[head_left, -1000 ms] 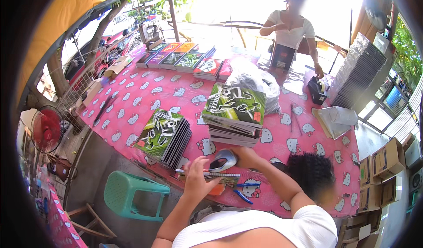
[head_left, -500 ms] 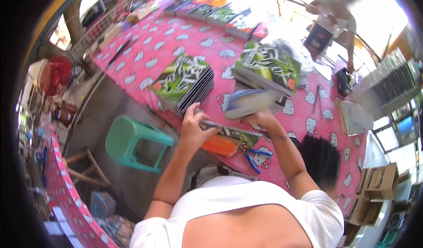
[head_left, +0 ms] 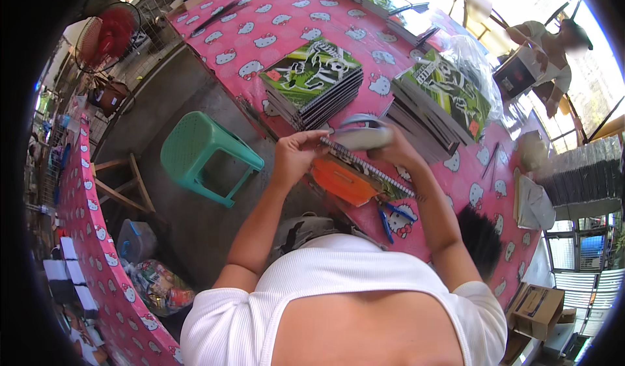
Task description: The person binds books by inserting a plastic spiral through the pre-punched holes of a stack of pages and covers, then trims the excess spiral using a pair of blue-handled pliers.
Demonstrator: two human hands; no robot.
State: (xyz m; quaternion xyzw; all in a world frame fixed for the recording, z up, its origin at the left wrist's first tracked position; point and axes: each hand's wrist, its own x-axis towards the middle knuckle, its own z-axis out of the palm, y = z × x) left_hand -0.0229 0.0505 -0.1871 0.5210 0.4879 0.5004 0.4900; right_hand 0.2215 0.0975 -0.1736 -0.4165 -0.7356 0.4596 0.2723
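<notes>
My right hand [head_left: 392, 150] is closed on a rounded pale object with a blue-grey edge [head_left: 364, 137]; motion blur hides its kind. Beside its left end, the fingers of my left hand [head_left: 296, 156] are pinched together, and what is between them is too small to make out. Just below both hands is a spiral-bound notebook [head_left: 384, 176] with its wire spine uppermost. An orange sheet or cover [head_left: 342, 182] shows along its near side. Blue-handled pliers [head_left: 389, 220] lie on the pink tablecloth [head_left: 263, 40] by the notebook's right end.
Stacks of green-covered notebooks stand beyond my hands, one to the left [head_left: 312, 73] and one to the right [head_left: 449, 96]. Black wire coils [head_left: 478, 239] lie near my right elbow. A green stool [head_left: 205, 148] stands at left. Another person [head_left: 547, 47] is at the far right.
My right hand has brought the pale object toward my left hand. The left fingers have moved from spread along the notebook to a pinch. The view has shifted.
</notes>
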